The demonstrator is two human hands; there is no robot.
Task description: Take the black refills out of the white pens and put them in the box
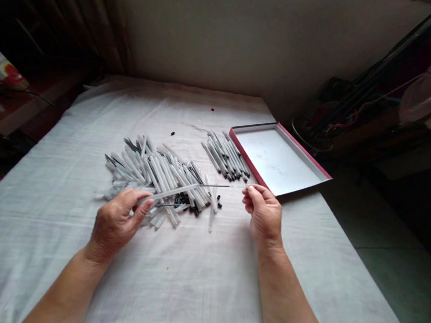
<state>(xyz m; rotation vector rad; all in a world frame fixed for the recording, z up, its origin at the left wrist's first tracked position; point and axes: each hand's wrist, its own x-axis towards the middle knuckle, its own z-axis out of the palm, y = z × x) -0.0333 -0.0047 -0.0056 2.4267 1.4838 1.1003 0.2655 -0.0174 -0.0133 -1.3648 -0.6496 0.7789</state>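
My left hand [119,223] is closed around a long translucent plastic tube [174,193], held slanting up to the right. From the tube's right end sticks a thin rod [214,186], dark near the tube and fine and pale towards its tip. The fingers of my right hand [262,209] pinch that pale tip. Beneath the held tube lies a loose heap of similar tubes [155,170], some with dark rods in them. Small black caps [195,211] are scattered at the heap's near side.
Right of the heap, a neater group of black-capped tubes [229,158] lies beside a shallow red-edged box lid [281,164], white inside. A black piece [172,133] and a red bit [213,110] lie farther back on the white cloth [183,294]. A wall rises behind the table.
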